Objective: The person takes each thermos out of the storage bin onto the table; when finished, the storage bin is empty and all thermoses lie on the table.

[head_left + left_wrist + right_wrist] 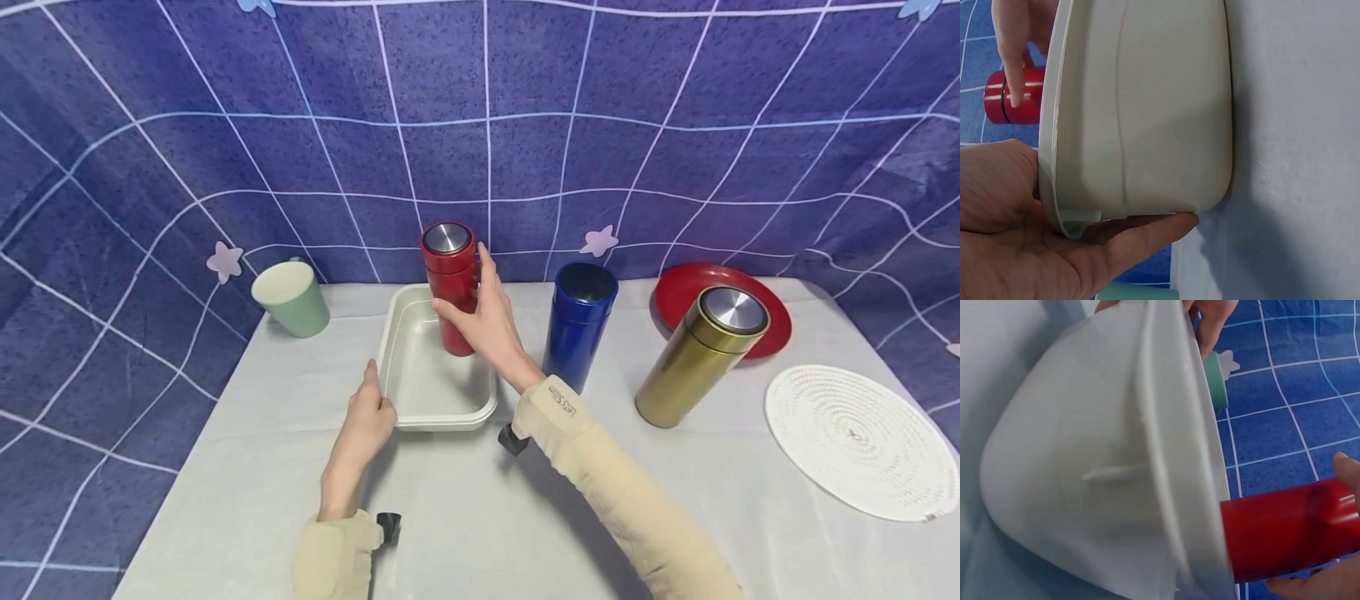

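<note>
A red thermos flask (452, 287) with a silver-topped lid stands upright inside the cream rectangular basin (431, 419), towards its far right part. My right hand (491, 321) is around the upper half of the flask, thumb across its front and fingers along its right side. At the basin's left side, my left hand (367, 419) holds the rim. The left wrist view shows that hand (1041, 231) with one finger stretched along the basin's outer wall (1172, 125). Just right of my right wrist stands a blue thermos flask (577, 329), its lower part close to the wrist.
A green cup (294, 298) stands tilted-looking at the back left. To the right are a gold thermos flask (686, 367), a red plate (772, 321) behind it, and a round white woven mat (855, 442). A blue patterned cloth (525, 158) hangs behind the table.
</note>
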The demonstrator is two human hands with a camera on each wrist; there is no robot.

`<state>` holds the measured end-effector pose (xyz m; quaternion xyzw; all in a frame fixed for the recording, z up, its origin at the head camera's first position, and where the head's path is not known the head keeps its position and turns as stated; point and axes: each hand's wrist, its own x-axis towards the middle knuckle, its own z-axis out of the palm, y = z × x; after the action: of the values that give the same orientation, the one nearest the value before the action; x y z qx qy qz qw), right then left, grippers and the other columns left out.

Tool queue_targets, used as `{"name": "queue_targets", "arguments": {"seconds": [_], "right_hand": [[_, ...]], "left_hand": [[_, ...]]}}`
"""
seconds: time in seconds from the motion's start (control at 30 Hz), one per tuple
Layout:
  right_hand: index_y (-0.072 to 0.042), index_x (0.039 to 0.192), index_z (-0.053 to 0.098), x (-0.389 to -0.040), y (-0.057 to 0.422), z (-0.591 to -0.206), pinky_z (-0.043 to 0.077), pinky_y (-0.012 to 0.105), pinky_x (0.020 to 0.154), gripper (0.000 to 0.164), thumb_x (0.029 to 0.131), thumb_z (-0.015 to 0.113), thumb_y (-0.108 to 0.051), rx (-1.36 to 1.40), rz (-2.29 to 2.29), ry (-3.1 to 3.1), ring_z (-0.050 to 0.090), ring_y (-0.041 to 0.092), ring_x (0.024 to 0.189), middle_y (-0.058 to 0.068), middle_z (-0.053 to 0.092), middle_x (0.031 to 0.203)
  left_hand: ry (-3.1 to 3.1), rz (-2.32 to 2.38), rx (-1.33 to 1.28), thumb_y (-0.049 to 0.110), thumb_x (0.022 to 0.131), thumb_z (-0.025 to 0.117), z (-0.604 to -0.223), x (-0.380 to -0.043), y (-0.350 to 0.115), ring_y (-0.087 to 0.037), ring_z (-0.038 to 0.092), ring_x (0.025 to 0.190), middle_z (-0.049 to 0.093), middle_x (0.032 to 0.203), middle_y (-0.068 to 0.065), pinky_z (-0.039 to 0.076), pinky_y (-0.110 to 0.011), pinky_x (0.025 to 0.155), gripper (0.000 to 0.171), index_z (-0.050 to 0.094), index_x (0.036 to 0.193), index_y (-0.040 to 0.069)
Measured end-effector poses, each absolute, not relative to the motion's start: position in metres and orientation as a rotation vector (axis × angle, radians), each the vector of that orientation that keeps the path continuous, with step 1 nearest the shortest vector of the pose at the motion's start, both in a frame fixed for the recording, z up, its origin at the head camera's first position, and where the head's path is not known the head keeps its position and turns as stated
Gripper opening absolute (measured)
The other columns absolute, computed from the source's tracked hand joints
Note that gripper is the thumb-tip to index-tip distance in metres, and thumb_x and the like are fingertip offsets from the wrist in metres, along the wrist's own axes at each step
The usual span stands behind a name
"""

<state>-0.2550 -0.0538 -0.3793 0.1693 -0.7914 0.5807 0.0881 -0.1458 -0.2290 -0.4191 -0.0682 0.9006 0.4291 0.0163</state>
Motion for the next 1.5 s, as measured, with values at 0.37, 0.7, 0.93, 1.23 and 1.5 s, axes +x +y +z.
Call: {"name": "queue_targets", "arguments": {"seconds": [0.37,0.7,0.93,1.23,1.5], "right_hand": [[-0.011,0.15,0.033,-0.263,-0.056,-0.384,0.051,0.038,0.096,0.08,0.084,0.077,-0.014,0.467,1.76,-2.297,0.059,0.025,0.111,0.012,0.057,0.132],[-0.008,0.147,0.038,-0.25,-0.056,-0.383,0.053,0.036,0.096,0.079,0.08,0.08,-0.011,0.448,1.874,-2.236,0.063,0.029,0.113,0.017,0.059,0.13],[-0.01,0.144,0.042,-0.228,-0.048,-0.365,0.054,0.036,0.094,0.077,0.078,0.082,-0.014,0.496,1.933,-2.227,0.064,0.029,0.113,0.012,0.06,0.13],[-0.013,0.137,0.048,-0.192,-0.027,-0.339,0.057,0.035,0.089,0.069,0.077,0.082,-0.012,0.601,1.999,-2.149,0.066,0.023,0.105,0.008,0.065,0.121],[-0.015,0.134,0.051,-0.166,-0.003,-0.322,0.058,0.032,0.084,0.066,0.077,0.082,-0.008,0.657,2.039,-2.077,0.068,0.019,0.101,0.005,0.067,0.117]], "left_hand": [[2.805,1.312,-0.207,-0.007,0.091,0.029,-0.418,-0.148,-0.228,-0.05,0.019,0.141,0.016,0.152,-0.04,0.022,-0.055,0.116,0.064,0.001,0.148,-0.017],[2.798,1.317,-0.194,-0.006,0.092,0.028,-0.42,-0.147,-0.23,-0.05,0.018,0.141,0.015,0.151,-0.04,0.021,-0.055,0.116,0.064,-0.001,0.148,-0.018],[2.805,1.291,-0.188,-0.006,0.092,0.028,-0.418,-0.147,-0.23,-0.049,0.018,0.141,0.016,0.151,-0.04,0.02,-0.054,0.117,0.064,0.0,0.148,-0.018],[2.811,1.274,-0.158,-0.005,0.092,0.029,-0.417,-0.148,-0.231,-0.049,0.018,0.141,0.015,0.151,-0.041,0.019,-0.054,0.117,0.064,-0.001,0.147,-0.019],[2.801,1.273,-0.153,-0.005,0.092,0.028,-0.418,-0.147,-0.231,-0.05,0.016,0.142,0.013,0.151,-0.041,0.019,-0.055,0.116,0.064,-0.002,0.147,-0.019]]}}
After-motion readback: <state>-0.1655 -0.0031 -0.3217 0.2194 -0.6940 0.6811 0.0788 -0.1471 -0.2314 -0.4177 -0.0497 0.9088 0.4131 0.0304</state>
